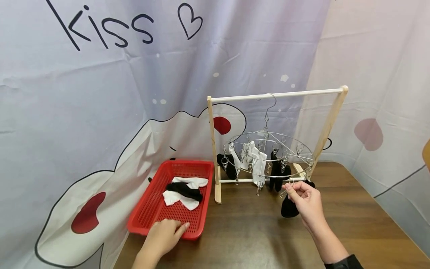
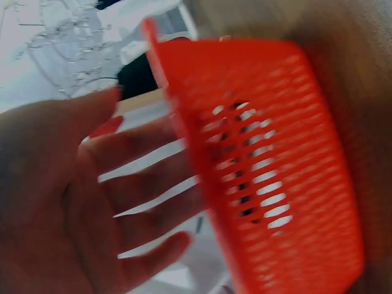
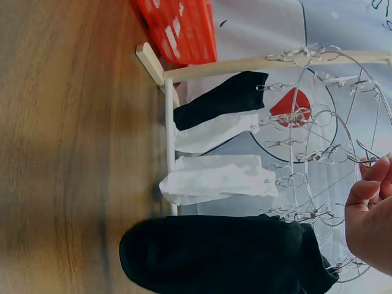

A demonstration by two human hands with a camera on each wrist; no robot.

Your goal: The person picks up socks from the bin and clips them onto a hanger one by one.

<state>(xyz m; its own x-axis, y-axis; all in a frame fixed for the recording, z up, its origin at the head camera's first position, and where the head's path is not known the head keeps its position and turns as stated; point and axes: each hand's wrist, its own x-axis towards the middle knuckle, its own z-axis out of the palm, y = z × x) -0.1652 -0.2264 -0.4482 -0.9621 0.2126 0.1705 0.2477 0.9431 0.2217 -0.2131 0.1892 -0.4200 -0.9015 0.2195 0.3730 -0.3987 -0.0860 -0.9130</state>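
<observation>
My right hand (image 1: 307, 201) pinches a metal clip (image 1: 283, 192) on the near right side of a round wire sock hanger (image 1: 268, 176). Just beside and below that hand hangs a black sock (image 1: 289, 207); it looms large in the right wrist view. White socks (image 1: 259, 164) and other black socks (image 1: 276, 170) hang from clips farther round the ring. At the near edge of a red plastic basket (image 1: 137, 216), my left hand (image 1: 164, 236) lies with loosely extended fingers reaching over the rim. Inside the basket, a black sock (image 1: 185, 191) lies across white ones (image 1: 181, 200).
A wooden stand with a white top rail (image 1: 242, 98) carries the hanger by its hook (image 1: 275, 101). Its feet rest on a brown wooden table (image 1: 242, 231). A printed cloth (image 1: 84, 93) hangs behind and at both sides.
</observation>
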